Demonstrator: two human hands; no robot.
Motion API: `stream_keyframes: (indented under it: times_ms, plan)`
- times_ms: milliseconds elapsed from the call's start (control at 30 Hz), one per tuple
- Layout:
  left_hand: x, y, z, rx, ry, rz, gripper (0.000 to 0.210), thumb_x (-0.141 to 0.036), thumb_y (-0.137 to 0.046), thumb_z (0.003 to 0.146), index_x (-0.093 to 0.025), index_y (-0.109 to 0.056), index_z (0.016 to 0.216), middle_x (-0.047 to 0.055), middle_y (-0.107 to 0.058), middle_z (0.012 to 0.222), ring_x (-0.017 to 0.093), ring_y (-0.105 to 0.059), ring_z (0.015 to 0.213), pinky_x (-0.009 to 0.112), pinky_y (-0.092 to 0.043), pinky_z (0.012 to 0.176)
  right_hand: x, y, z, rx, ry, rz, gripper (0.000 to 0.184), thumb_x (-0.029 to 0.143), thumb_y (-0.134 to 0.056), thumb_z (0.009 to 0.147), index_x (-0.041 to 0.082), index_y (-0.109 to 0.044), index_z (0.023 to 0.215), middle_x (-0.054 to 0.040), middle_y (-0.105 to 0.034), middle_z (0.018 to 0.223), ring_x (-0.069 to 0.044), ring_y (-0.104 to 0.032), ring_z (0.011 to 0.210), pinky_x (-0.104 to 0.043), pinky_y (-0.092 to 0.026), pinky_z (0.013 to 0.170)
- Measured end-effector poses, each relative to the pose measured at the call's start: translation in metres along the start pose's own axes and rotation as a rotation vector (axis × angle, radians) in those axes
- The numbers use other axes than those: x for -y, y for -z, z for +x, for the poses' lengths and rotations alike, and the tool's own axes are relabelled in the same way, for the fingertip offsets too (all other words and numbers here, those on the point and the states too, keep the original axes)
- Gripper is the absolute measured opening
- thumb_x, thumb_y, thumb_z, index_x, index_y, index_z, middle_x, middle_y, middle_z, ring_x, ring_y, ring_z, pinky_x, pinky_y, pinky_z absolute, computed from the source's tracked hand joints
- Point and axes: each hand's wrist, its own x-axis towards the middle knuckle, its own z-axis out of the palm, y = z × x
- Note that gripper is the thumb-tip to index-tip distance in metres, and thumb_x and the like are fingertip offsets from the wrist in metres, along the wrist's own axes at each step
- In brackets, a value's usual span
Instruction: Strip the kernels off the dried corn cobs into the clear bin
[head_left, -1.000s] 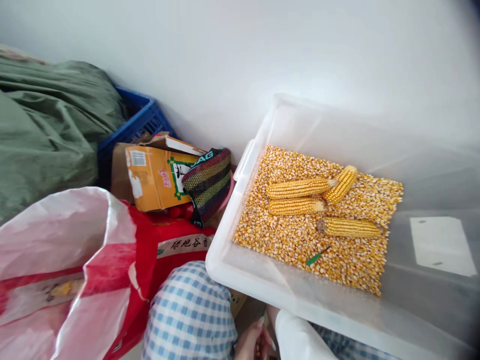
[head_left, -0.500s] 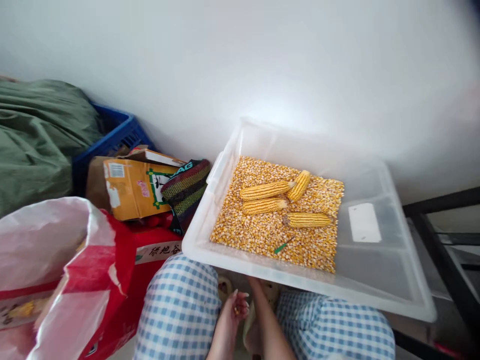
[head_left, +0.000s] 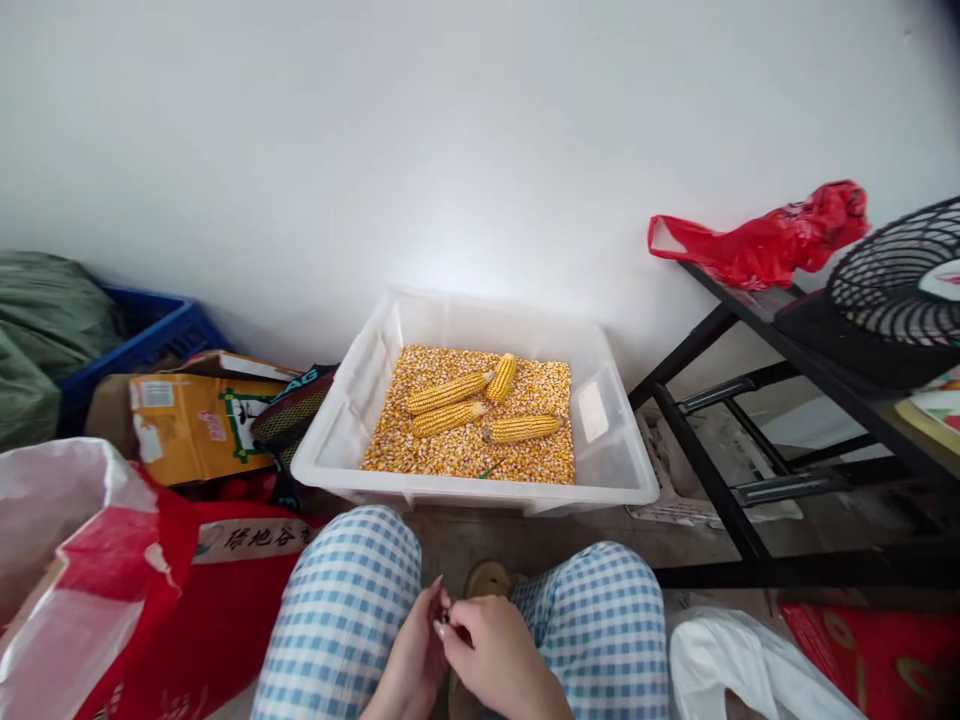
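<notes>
My left hand (head_left: 421, 640) is curled between my knees, palm turned inward; its inside is mostly hidden. My right hand (head_left: 491, 640) is closed against it, fingertips touching the left fingers, with something small and dark between them that I cannot make out. Beyond my knees sits a translucent plastic tub (head_left: 337, 470) with a layer of loose corn kernels (head_left: 450, 462). Several corn cobs lie on the kernels, among them a long cob (head_left: 448, 392) and a cob at the right (head_left: 523, 429). A small thin tool with a green handle (head_left: 489, 471) lies near the front wall.
At left are a red and white sack (head_left: 142, 590), a yellow cardboard box (head_left: 191, 425), a mesh bag (head_left: 300, 420) and a blue crate (head_left: 161, 330). A black metal rack (head_left: 720, 490) at right bears a red plastic bag (head_left: 772, 240) and a black fan (head_left: 900, 280). A white bag (head_left: 742, 660) lies below.
My right hand has come up from low between my legs to meet my left hand. The left hand has turned inward. My view has swung right, showing more of the rack.
</notes>
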Motion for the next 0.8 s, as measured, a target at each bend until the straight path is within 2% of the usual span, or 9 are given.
stream_keyframes:
  times_ms: [133, 200, 267, 333, 400, 500, 600, 700, 800]
  plan:
    - [-0.043, -0.03, -0.052, 0.283, -0.108, 0.193, 0.04, -0.036, -0.055, 0.075, -0.018, -0.032, 0.047, -0.005, -0.025, 0.043, 0.006, -0.024, 0.036, 0.021, -0.022, 0.037, 0.026, 0.07, -0.007, -0.018, 0.115, 0.132, 0.018, 0.026, -0.043, 0.084, 0.022, -0.056, 0.072, 0.0022, -0.059, 0.063, -0.011, -0.053, 0.057, -0.021, -0.031, 0.051]
    - [-0.077, -0.054, -0.082, 0.416, -0.454, 0.356, 0.039, -0.038, -0.052, 0.078, -0.018, -0.034, 0.048, -0.003, -0.03, 0.047, 0.008, -0.029, 0.043, 0.023, -0.029, 0.044, 0.032, 0.114, -0.005, -0.172, 0.122, 0.145, 0.019, 0.029, -0.041, 0.085, 0.021, -0.054, 0.073, 0.0016, -0.057, 0.065, -0.011, -0.052, 0.06, -0.022, -0.034, 0.055]
    - [-0.114, -0.084, -0.103, 0.453, -0.778, 0.551, 0.04, -0.043, -0.045, 0.081, -0.018, -0.038, 0.05, 0.0, -0.035, 0.051, 0.011, -0.035, 0.051, 0.025, -0.033, 0.051, 0.032, 0.154, 0.006, -0.331, 0.085, 0.139, 0.025, 0.034, -0.037, 0.087, 0.02, -0.052, 0.073, 0.0015, -0.054, 0.062, -0.011, -0.049, 0.058, -0.022, -0.034, 0.055]
    - [-0.15, -0.116, -0.104, 0.436, -0.972, 0.885, 0.041, -0.047, -0.041, 0.082, -0.018, -0.043, 0.053, 0.0, -0.041, 0.055, 0.012, -0.038, 0.055, 0.025, -0.034, 0.059, 0.027, 0.185, 0.025, -0.428, 0.053, 0.09, 0.029, 0.04, -0.035, 0.087, 0.02, -0.054, 0.076, 0.0019, -0.05, 0.057, -0.011, -0.047, 0.053, -0.022, -0.032, 0.051]
    - [-0.18, -0.147, -0.084, 0.41, -0.977, 1.286, 0.04, -0.049, -0.04, 0.081, -0.017, -0.051, 0.06, 0.001, -0.05, 0.062, 0.015, -0.045, 0.065, 0.026, -0.035, 0.068, 0.02, 0.207, 0.051, -0.485, 0.058, 0.015, 0.034, 0.043, -0.034, 0.086, 0.019, -0.055, 0.078, 0.0014, -0.05, 0.057, -0.011, -0.046, 0.052, -0.022, -0.03, 0.05]
    - [-0.216, -0.186, -0.024, 0.471, -1.004, 1.751, 0.037, -0.047, -0.041, 0.081, -0.016, -0.06, 0.079, 0.004, -0.059, 0.089, 0.02, -0.05, 0.089, 0.028, -0.032, 0.085, 0.008, 0.229, 0.102, -0.496, 0.067, -0.118, 0.037, 0.043, -0.03, 0.087, 0.018, -0.056, 0.078, 0.0007, -0.053, 0.06, -0.011, -0.047, 0.056, -0.022, -0.03, 0.053]
    - [-0.238, -0.209, 0.049, 0.21, -1.047, 2.087, 0.037, -0.043, -0.043, 0.079, -0.014, -0.062, 0.091, 0.011, -0.058, 0.106, 0.025, -0.049, 0.1, 0.032, -0.03, 0.089, -0.007, 0.237, 0.159, -0.362, 0.026, -0.247, 0.036, 0.039, -0.031, 0.086, 0.016, -0.058, 0.077, -0.0005, -0.056, 0.062, -0.011, -0.049, 0.058, -0.022, -0.031, 0.055]
    - [-0.246, -0.211, 0.108, 0.072, -0.888, 2.26, 0.036, -0.031, -0.058, 0.068, -0.012, -0.06, 0.098, 0.016, -0.06, 0.104, 0.029, -0.052, 0.097, 0.034, -0.035, 0.082, -0.024, 0.226, 0.21, -0.06, -0.011, -0.333, 0.022, 0.03, -0.045, 0.079, 0.015, -0.061, 0.08, -0.0018, -0.06, 0.066, -0.011, -0.052, 0.057, -0.022, -0.034, 0.055]
    - [-0.249, -0.199, 0.143, 0.038, -0.832, 2.287, 0.065, -0.026, -0.068, 0.056, -0.015, -0.047, 0.117, 0.016, -0.062, 0.1, 0.028, -0.056, 0.087, 0.033, -0.038, 0.075, -0.039, 0.192, 0.239, 0.496, -0.107, -0.263, 0.015, 0.021, -0.057, 0.068, 0.016, -0.064, 0.08, -0.0002, -0.061, 0.064, -0.011, -0.054, 0.052, -0.022, -0.038, 0.054]
